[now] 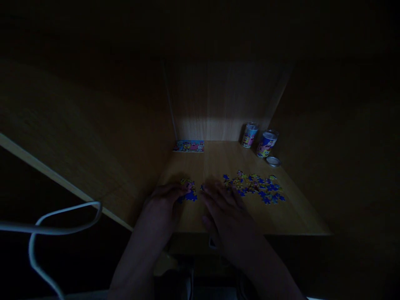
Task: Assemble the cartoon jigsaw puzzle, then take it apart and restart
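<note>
In dim light, a small joined section of jigsaw puzzle (189,192), blue with pink and yellow, lies on the wooden surface. My left hand (162,202) is at its left edge, fingers bent together and gripping that side; the thumb is hard to see. Just to the right, my right hand (223,206) has its fingers close together and pointing forward. A small dark puzzle piece (202,187) shows at its fingertips, apart from the joined section. Loose puzzle pieces (254,186), blue and yellow, lie spread to the right of my right hand.
Two cartoon-printed cans (249,135) (266,143) stand at the back right, with a round metal lid (273,161) beside them. A cartoon picture card (188,146) lies at the back left. Wooden walls (218,100) enclose the surface. A white cable (65,229) loops at lower left.
</note>
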Demonstrator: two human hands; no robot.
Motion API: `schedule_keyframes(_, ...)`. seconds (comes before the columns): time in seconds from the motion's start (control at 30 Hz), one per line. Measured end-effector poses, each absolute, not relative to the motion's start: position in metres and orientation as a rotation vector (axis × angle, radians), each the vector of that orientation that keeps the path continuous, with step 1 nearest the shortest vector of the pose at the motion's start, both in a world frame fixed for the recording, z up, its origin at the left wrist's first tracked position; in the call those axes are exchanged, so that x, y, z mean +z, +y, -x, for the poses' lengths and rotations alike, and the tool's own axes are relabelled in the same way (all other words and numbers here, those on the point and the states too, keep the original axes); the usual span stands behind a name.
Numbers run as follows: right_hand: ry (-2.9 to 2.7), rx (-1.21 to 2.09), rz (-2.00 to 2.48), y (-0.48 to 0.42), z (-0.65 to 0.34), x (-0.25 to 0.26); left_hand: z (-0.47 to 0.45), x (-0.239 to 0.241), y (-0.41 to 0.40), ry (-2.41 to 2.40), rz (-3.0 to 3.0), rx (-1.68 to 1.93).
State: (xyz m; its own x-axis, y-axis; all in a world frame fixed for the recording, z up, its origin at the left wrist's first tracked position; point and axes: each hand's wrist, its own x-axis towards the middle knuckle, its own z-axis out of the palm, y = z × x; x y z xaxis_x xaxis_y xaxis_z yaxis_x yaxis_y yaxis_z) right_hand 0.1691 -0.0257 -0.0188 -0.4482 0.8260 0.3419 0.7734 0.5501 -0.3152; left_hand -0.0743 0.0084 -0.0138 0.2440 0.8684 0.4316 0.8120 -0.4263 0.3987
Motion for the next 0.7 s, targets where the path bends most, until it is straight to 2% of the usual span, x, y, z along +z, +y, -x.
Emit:
schedule_keyframes(0.23, -2.201, 0.077, 1.487, -0.028, -0.161, -0.024, 0.073, -0.013, 0.009, 1.406, -2.447, 0.915)
schedule_keyframes(0.4, -2.292, 0.149, 1.354, -0.025, -0.168, -0.019, 0.065, -0.012, 0.009, 1.209, -2.564, 0.859)
schedule_keyframes(0.7, -2.355, 0.353, 1.146, -0.021, -0.173, -0.011, 0.064, -0.006, 0.003, 1.165, -2.437, 0.901)
